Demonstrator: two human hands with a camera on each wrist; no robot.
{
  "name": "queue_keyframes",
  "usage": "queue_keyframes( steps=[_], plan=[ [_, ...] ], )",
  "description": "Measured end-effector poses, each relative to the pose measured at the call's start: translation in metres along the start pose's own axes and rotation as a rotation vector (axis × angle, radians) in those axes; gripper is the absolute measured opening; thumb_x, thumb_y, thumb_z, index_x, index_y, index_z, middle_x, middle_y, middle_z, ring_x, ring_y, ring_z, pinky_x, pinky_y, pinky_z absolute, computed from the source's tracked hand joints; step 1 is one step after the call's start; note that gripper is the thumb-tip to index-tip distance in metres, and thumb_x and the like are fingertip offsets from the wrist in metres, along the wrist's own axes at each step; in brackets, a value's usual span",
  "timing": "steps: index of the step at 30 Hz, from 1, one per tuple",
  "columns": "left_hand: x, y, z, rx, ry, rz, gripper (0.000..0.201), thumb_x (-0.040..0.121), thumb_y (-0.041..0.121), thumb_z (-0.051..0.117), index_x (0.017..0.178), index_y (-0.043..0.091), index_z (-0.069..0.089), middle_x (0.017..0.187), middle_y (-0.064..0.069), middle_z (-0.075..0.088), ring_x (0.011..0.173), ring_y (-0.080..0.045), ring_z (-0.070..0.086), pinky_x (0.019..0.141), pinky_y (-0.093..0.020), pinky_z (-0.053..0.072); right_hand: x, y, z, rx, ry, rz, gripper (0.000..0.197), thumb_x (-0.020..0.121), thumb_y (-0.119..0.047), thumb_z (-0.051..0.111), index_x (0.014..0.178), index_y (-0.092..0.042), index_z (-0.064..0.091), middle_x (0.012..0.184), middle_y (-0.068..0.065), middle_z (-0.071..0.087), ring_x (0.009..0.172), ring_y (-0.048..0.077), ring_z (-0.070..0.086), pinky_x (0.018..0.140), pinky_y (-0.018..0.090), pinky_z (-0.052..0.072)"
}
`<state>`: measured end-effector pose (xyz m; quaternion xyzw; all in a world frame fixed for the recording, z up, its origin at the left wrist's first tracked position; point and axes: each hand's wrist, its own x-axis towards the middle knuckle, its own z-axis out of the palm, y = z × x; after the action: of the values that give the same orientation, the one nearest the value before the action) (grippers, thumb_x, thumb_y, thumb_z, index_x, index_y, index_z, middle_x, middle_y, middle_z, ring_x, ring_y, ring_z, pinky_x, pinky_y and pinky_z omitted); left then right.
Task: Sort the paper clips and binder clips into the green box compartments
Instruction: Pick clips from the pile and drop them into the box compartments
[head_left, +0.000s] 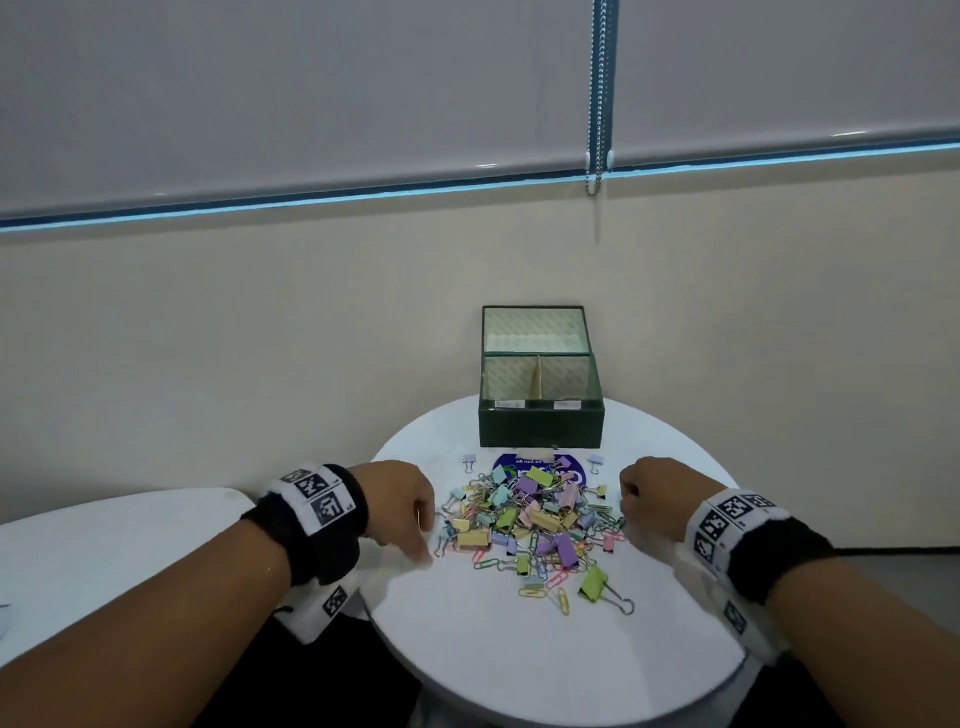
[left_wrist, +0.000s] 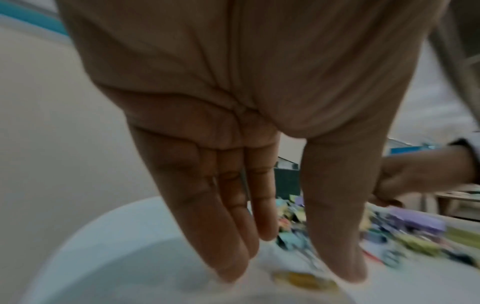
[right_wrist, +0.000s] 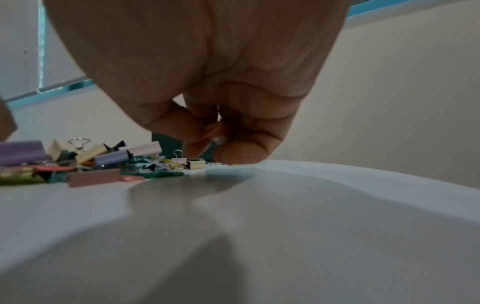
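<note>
left fingers straight over table, right fingers pinching orange clip, one box, two compartments

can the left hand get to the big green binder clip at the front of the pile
Probably yes. The left hand is open, holding nothing, and only bare table lies between it and the green binder clip.

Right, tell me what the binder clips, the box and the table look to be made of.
Binder clips: pastel painted bodies, seemingly sheet metal, matte, with shiny wire handles. Box: dark green outside, seemingly covered card or wood; pale printed lining inside, apparently paper. Table: smooth white top, faint sheen, perhaps laminate or plastic; it cannot be settled.
</note>
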<state>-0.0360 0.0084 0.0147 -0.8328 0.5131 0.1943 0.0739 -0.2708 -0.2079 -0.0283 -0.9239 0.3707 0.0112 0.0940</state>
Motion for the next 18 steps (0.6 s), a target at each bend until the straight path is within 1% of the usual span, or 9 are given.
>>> queue_keyframes(
  steps=[2,3,6,8,10,12,14,16,18],
  plan=[
    [-0.001,0.003,0.012,0.077,0.044,0.067,0.027,0.070,0.037,0.081,0.093,0.024,0.073,0.090,0.010,0.072,0.080,-0.008,0.065,0.076,-0.024,0.055,0.007,0.003,-0.002,0.014,-0.002,-0.035,0.026,0.094,-0.022,0.047,0.068,-0.026,0.050,0.079,-0.007,0.056,0.076,0.012,0.055,0.069,0.025,0.045],
    [0.000,0.004,0.016,0.112,0.075,0.092,0.023,0.073,0.034,0.078,0.092,0.024,0.073,0.089,0.012,0.071,0.082,-0.008,0.064,0.077,-0.023,0.054,0.008,0.004,-0.003,0.023,0.002,-0.051,0.028,0.096,-0.020,0.045,0.068,-0.026,0.046,0.075,-0.009,0.053,0.073,0.012,0.052,0.065,0.024,0.040],
    [0.003,0.001,0.018,0.150,0.133,0.151,0.013,0.081,0.024,0.066,0.091,0.024,0.074,0.091,0.013,0.072,0.083,-0.004,0.060,0.067,-0.014,0.044,0.004,0.004,-0.004,0.058,0.004,-0.090,0.022,0.095,-0.012,0.041,0.078,-0.020,0.051,0.074,-0.008,0.055,0.065,0.010,0.044,0.059,0.022,0.035],
    [0.004,0.000,0.016,0.125,0.120,0.181,0.012,0.083,0.022,0.064,0.090,0.024,0.074,0.090,0.014,0.072,0.078,-0.001,0.056,0.060,-0.010,0.037,0.002,0.004,-0.003,0.069,-0.040,-0.112,0.019,0.094,-0.007,0.042,0.084,-0.014,0.057,0.076,-0.006,0.057,0.066,0.009,0.044,0.065,0.024,0.038],
    [0.006,-0.002,0.016,0.107,0.093,0.202,0.009,0.083,0.023,0.062,0.084,0.025,0.071,0.082,0.015,0.068,0.074,-0.002,0.055,0.063,-0.013,0.040,0.005,0.005,-0.004,0.115,-0.057,-0.112,0.020,0.095,-0.009,0.044,0.081,-0.014,0.058,0.077,-0.004,0.060,0.068,0.010,0.047,0.069,0.026,0.040],
    [0.008,-0.007,0.017,0.074,0.088,0.203,0.009,0.081,0.023,0.059,0.073,0.026,0.063,0.073,0.014,0.063,0.067,-0.004,0.053,0.066,-0.018,0.044,0.006,0.007,-0.002,0.114,-0.057,-0.124,0.019,0.095,-0.020,0.050,0.078,-0.021,0.058,0.079,-0.007,0.062,0.073,0.012,0.054,0.073,0.028,0.046],
    [0.011,-0.017,0.013,-0.014,0.131,0.154,0.010,0.078,0.022,0.060,0.068,0.023,0.060,0.069,0.009,0.065,0.059,-0.004,0.054,0.062,-0.017,0.044,0.005,0.009,0.003,0.041,-0.083,-0.145,0.008,0.089,-0.031,0.058,0.081,-0.033,0.059,0.089,-0.013,0.062,0.086,0.010,0.059,0.084,0.031,0.051],
    [0.012,-0.028,0.004,-0.190,0.193,0.069,0.006,0.078,0.019,0.063,0.073,0.022,0.065,0.071,0.004,0.071,0.056,-0.008,0.061,0.059,-0.020,0.049,0.004,0.009,0.008,-0.006,-0.114,-0.179,0.005,0.085,-0.037,0.061,0.086,-0.041,0.058,0.097,-0.019,0.061,0.094,0.008,0.059,0.089,0.032,0.052],
    [0.013,-0.036,0.000,-0.309,0.233,0.018,0.014,0.082,0.014,0.062,0.087,0.026,0.067,0.076,0.004,0.070,0.052,-0.010,0.062,0.060,-0.026,0.053,0.006,0.010,0.008,-0.012,-0.109,-0.210,0.005,0.086,-0.037,0.061,0.086,-0.041,0.058,0.096,-0.019,0.063,0.092,0.007,0.060,0.088,0.031,0.052]
  ],
)
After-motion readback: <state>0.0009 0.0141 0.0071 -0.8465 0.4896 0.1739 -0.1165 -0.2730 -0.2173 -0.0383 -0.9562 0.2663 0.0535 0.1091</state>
